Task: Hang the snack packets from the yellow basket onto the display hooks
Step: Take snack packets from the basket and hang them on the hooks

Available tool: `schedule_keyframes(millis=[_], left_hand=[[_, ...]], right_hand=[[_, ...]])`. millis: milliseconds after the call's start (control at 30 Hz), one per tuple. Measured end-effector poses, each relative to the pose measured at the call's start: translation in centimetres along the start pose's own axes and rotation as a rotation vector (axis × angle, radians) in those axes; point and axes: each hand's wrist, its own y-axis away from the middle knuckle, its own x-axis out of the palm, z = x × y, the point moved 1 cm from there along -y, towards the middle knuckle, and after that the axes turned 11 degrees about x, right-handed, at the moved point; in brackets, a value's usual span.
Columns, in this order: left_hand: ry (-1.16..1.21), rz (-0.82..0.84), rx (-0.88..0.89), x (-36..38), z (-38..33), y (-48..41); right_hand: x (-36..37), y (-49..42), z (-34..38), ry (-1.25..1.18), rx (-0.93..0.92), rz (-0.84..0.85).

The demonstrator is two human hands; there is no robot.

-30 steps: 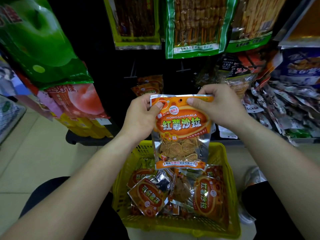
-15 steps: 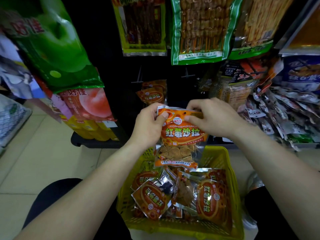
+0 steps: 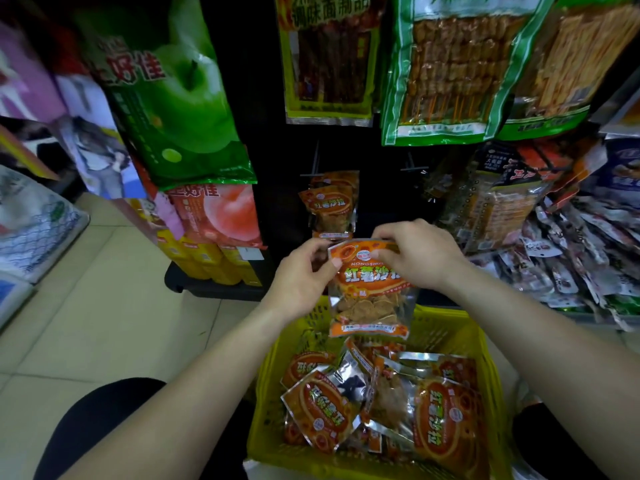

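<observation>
Holding one snack packet [image 3: 372,299] by its top edge, the person works just below the matching packets [image 3: 329,206] that already hang on the rack.

Head view:
- Left hand [image 3: 304,275]: thumb and fingertips pinch the packet's top left corner.
- Right hand [image 3: 419,254]: fingers curl over the top edge and pinch it just beside the left hand.
- The packet hangs upright between the hands, with its lower edge over the far rim of the yellow basket [image 3: 273,358]. It is clear of the loose packets [image 3: 322,407] lying inside.
- A bare display hook [image 3: 410,164] juts out up and to the right. The hook carrying the matching packets is mostly hidden behind them.

Likely faults from here:
- The right hand covers much of the top edge, and the hang hole cannot be made out. The hook tip may therefore miss the hole and crease or pierce the film.
- Both grips are light pinches on slick foil, so a snag on the hook could pull the packet free. It would probably drop into the basket or onto the floor.
- The rack is crowded, so a reaching forearm may brush the neighbouring bags and knock one off.
</observation>
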Motion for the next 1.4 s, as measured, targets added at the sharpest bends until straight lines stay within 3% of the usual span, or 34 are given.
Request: schedule_keyframes(millis=[167,367,533,767,1067,1167,1400], left_hand=[[-0.161,0.102,-0.163,-1.7,4.4,0.8],[-0.204,0.183,-0.243,2.6,11.2,-2.8],[-0.144,0.193,-0.359,7.9,17.9,-8.8],[-0.220,0.133,-0.409,11.2,24.1,-15.0],[-0.207,0.120,-0.396,11.6,26.8,-17.6],[-0.205,0.122,-0.386,11.8,26.5,-17.8],[-0.185,0.167,-0.377,10.8,25.9,-17.3]], right_hand=[[1.0,-5.2,-0.3,0.012,0.033,-0.027],[7.1,-13.8,-1.0,-0.039,0.160,0.030],[13.2,-20.6,-1.8,-0.027,0.180,-0.023],[17.8,-28.0,-2.5,-0.089,0.120,0.046],[17.8,-27.6,-4.3,-0.112,0.050,-0.163],[18.1,-25.0,-6.5,-0.148,0.124,-0.239],[20.6,-20.6,-10.1,-0.059,0.338,0.130]])
